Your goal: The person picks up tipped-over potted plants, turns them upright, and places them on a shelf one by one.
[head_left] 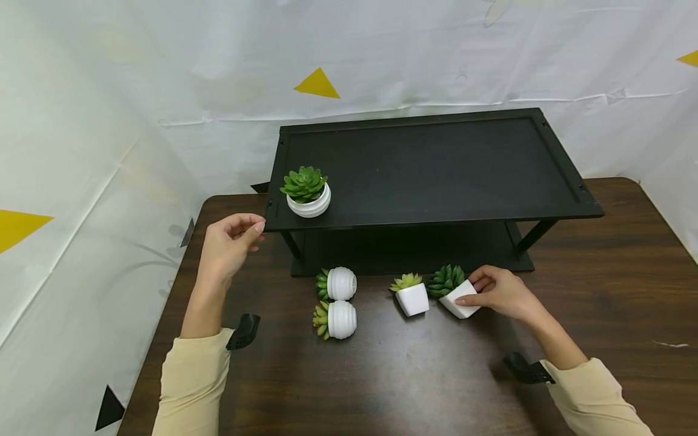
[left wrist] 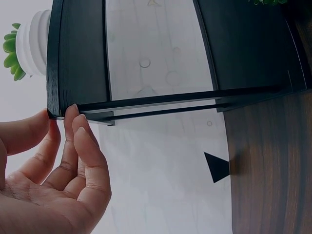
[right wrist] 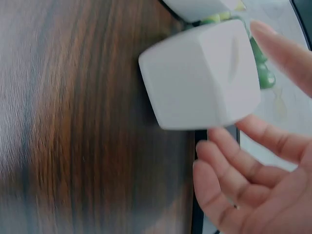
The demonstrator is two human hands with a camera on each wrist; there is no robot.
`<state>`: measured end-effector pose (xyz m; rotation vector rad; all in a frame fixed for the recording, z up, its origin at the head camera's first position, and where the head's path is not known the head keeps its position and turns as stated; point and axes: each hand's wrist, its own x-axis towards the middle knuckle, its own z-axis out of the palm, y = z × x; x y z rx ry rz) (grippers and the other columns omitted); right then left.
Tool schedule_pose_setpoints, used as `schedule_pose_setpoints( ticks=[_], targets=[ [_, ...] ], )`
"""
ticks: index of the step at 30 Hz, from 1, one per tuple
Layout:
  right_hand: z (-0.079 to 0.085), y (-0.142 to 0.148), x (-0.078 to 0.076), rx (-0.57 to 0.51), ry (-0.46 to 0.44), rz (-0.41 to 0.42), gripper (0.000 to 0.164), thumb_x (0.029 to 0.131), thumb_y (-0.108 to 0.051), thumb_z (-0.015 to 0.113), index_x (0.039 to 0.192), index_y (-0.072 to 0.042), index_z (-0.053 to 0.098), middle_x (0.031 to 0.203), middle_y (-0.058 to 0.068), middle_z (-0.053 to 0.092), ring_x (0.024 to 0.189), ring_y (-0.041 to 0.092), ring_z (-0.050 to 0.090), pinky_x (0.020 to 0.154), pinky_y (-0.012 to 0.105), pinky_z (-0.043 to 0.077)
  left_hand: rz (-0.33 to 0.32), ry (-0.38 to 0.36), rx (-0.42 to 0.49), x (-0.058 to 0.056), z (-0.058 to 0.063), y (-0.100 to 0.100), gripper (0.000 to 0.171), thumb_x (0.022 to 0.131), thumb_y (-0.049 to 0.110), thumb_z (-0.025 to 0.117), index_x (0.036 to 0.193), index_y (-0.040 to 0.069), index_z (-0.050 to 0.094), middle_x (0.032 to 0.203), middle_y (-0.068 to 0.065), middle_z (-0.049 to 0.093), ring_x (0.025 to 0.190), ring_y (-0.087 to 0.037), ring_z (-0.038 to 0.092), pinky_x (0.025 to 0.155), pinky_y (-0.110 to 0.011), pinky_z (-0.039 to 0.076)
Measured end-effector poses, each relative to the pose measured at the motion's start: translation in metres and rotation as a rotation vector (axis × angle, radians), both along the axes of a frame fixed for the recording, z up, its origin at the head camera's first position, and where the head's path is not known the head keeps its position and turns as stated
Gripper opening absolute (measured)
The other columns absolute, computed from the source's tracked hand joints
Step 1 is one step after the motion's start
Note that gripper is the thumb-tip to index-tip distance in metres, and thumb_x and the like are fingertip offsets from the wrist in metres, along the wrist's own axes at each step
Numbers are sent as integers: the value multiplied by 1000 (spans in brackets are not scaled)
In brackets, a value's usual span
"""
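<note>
My left hand [head_left: 226, 247] pinches the front left corner of a black two-tier shelf [head_left: 425, 169] between thumb and fingertips, as the left wrist view also shows. With thumb and fingers on either side, my right hand [head_left: 503, 295] holds a tilted white square pot [right wrist: 200, 78] that carries a dark green artificial succulent [head_left: 446, 280]. Just left of it lies another white square pot [head_left: 412, 300] with a yellow-green succulent. On the shelf's top left, a round ribbed white pot [head_left: 309, 203] with a green succulent stands upright.
Two round white pots [head_left: 342, 283] with succulents lie on their sides in front of the shelf, one nearer me than the other. All of this stands on a dark wooden table [head_left: 392, 381]. White sheeting [head_left: 229, 72] with yellow and black patches hangs behind and at the sides.
</note>
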<state>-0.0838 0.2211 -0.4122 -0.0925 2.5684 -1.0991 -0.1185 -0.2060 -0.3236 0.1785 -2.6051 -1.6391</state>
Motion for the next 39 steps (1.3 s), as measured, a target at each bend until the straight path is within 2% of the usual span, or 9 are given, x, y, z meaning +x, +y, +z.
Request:
schedule_pose_setpoints(
  ticks=[5,9,19,23,29,39],
  targets=[
    [-2,-10,2,67,22,-37,57,71,-34,81,101,6,55,86,13,58,75,23,54,60,31,43,6,0,-7,0,0,0,23,93,16,59,106,-4,63,90,-12,61,75,-14,60,67,-25,52],
    [-4,-15,4,84,25,-51,58,71,-32,81,103,8,53,86,16,58,73,25,54,57,32,44,6,-1,-8,-1,0,1,24,93,16,59,106,-3,63,92,-15,61,73,-9,59,67,-24,52],
    [0,-5,2,51,28,14,58,72,-22,80,111,11,51,92,19,57,77,26,55,58,32,44,-3,-5,-9,-1,1,1,24,93,17,59,106,-3,63,91,-11,61,72,-8,58,70,-28,52],
    [1,-6,2,56,33,3,60,72,-26,80,111,9,52,93,18,58,78,26,55,59,33,44,1,-4,-18,-1,0,1,24,93,17,59,106,-3,64,86,-4,60,72,-9,58,69,-27,52],
    [-1,-14,3,107,60,-28,62,71,-31,81,110,7,52,95,21,57,77,28,55,59,34,45,-3,-5,-19,0,1,0,24,93,17,59,106,-3,63,87,-6,60,72,-8,58,66,-23,51],
    [1,-15,4,139,96,-21,60,71,-30,81,109,8,53,95,23,56,77,30,54,58,35,44,-13,-2,-7,0,1,-1,24,93,17,59,106,-3,63,83,2,59,72,-7,59,69,-28,52]
  ],
)
